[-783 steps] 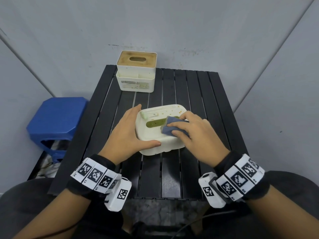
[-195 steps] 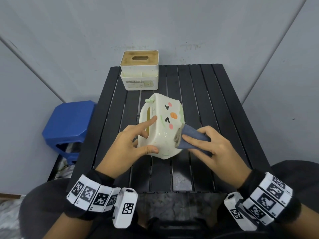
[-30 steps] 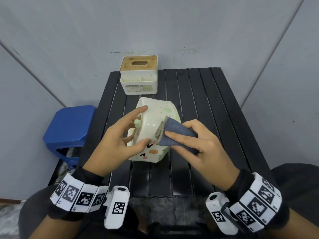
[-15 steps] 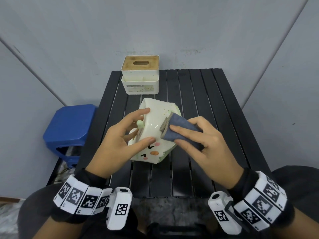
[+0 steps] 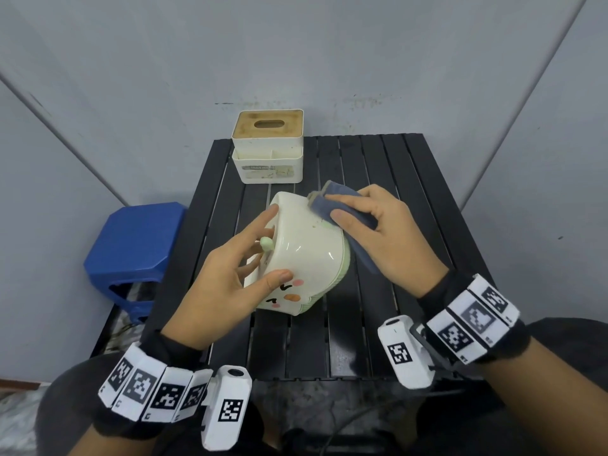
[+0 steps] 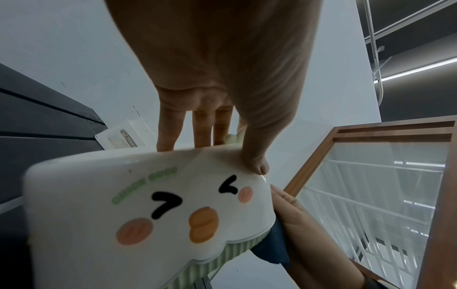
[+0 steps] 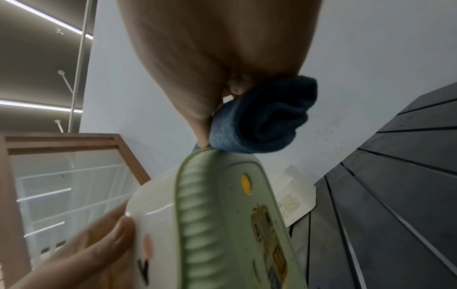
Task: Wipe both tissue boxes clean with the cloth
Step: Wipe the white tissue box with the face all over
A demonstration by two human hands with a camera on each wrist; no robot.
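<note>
A cream tissue box with a duck face and green ribbed base [image 5: 306, 255] [image 6: 138, 215] [image 7: 217, 230] is tipped on its edge over the black slatted table [image 5: 411, 179]. My left hand [image 5: 243, 261] [image 6: 222, 148] grips it, thumb on the face side, fingers on the slotted top. My right hand [image 5: 368, 225] holds a folded blue cloth [image 5: 335, 200] [image 7: 262, 121] and presses it against the box's upper far side, near the green base. A second tissue box [image 5: 268, 146], white with a stained brown lid, stands at the table's far edge.
A blue plastic stool [image 5: 131, 245] stands left of the table. Grey walls close in behind and on both sides. The table's right half and near edge are bare slats.
The cloth has slid up and away along the box's side toward its far end. My left hand keeps the same hold on the tipped box.
</note>
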